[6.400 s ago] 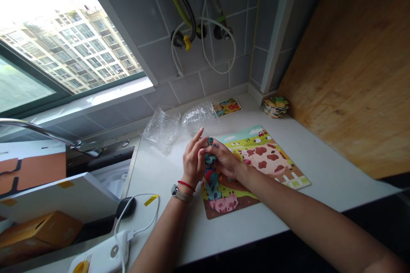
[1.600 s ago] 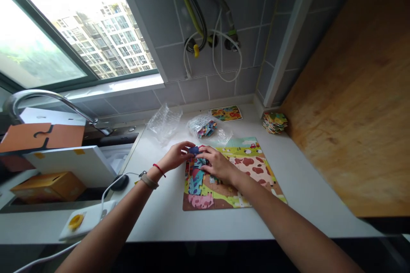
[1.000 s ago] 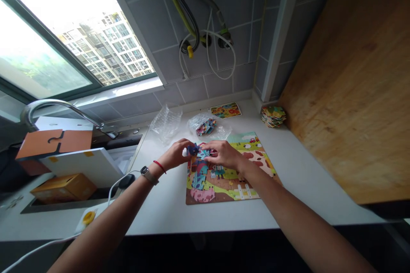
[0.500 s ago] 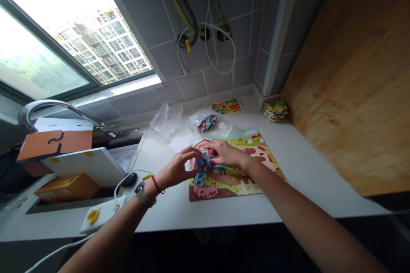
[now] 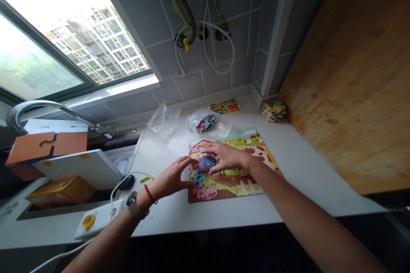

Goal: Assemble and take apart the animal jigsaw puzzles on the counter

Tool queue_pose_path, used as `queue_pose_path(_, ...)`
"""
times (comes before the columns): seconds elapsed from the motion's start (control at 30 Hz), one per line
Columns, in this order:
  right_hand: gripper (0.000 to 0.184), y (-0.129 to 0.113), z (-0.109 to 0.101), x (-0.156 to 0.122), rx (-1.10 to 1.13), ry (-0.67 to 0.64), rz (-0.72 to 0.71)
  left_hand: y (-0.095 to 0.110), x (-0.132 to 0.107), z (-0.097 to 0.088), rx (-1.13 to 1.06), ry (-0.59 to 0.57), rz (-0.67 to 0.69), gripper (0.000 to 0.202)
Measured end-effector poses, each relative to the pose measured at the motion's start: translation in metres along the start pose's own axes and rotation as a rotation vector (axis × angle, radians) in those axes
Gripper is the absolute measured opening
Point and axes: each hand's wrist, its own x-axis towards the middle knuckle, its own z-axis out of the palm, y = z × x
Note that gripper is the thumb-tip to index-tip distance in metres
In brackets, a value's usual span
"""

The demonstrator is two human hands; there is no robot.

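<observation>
A farm-picture jigsaw board (image 5: 253, 153) lies flat on the white counter (image 5: 307, 166). Several loose blue and teal puzzle pieces (image 5: 205, 164) lie piled on its left part. My right hand (image 5: 226, 156) rests palm down over that pile, fingers bent onto the pieces. My left hand (image 5: 174, 175) comes in from the left edge of the board, fingers curved and touching the pile; what it grips, if anything, is hidden.
A clear bag with puzzle pieces (image 5: 205, 121) and an empty plastic bag (image 5: 165, 120) lie behind the board. A small picture card (image 5: 224, 106) and a stack of pieces (image 5: 273, 109) sit by the tiled wall. A sink with faucet (image 5: 48, 108), boxes (image 5: 60, 192) and a white device (image 5: 98, 219) stand left.
Both hands have moved down from the board's top left corner to its left middle, uncovering the red barn picture. The pieces went with them.
</observation>
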Motion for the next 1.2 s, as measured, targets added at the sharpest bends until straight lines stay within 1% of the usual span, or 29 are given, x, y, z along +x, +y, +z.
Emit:
queue_pose_path(0.07,0.07,-0.001,0.004,0.001,-0.059,-0.02,-0.014,0.002,-0.009,0.003,0.013,-0.012,-0.012,0.056)
queue_pose_path(0.13,0.062,-0.002,0.009,0.002,-0.088,-0.008,-0.009,0.004,-0.015,0.008,0.024,0.004,-0.026,0.05)
queue_pose_path(0.23,0.049,-0.003,0.015,0.003,-0.092,0.018,-0.016,0.006,-0.02,0.012,0.03,0.018,-0.035,0.041)
queue_pose_path(0.3,0.047,-0.002,0.017,0.003,-0.089,0.022,-0.018,0.007,-0.023,0.013,0.038,0.02,-0.015,0.038)
queue_pose_path(0.37,0.049,-0.002,0.018,0.003,-0.088,0.02,-0.016,0.007,-0.025,0.012,0.083,0.033,0.033,0.035)
queue_pose_path(0.53,0.049,-0.002,0.017,0.003,-0.101,0.009,0.021,0.002,-0.03,0.014,0.348,0.129,0.264,0.026)
queue_pose_path(0.63,0.056,-0.004,0.013,0.003,-0.067,-0.016,0.027,-0.001,-0.029,0.016,0.409,0.224,0.311,0.021)
queue_pose_path(0.73,0.067,-0.005,0.006,0.002,0.019,-0.037,0.019,-0.002,-0.021,0.018,0.365,0.328,0.26,0.021)
queue_pose_path(0.8,0.072,-0.004,0.0,0.0,0.082,-0.035,0.022,-0.001,-0.012,0.02,0.304,0.364,0.19,0.021)
queue_pose_path(0.87,0.076,-0.003,-0.005,-0.001,0.142,-0.025,0.032,0.0,-0.001,0.022,0.264,0.347,0.124,0.021)
queue_pose_path(0.93,0.078,-0.002,-0.009,-0.002,0.204,-0.028,0.047,0.003,0.009,0.024,0.249,0.289,0.072,0.024)
queue_pose_path(1.0,0.075,-0.002,-0.013,-0.004,0.262,-0.047,0.073,0.006,0.016,0.024,0.229,0.237,0.039,0.028)
queue_pose_path(1.1,0.063,-0.003,-0.015,-0.005,0.313,-0.062,0.131,0.007,0.021,0.022,0.136,0.216,-0.019,0.04)
queue_pose_path(1.2,0.047,-0.007,-0.015,-0.005,0.3,0.001,0.208,0.003,0.025,0.019,-0.001,0.187,-0.099,0.051)
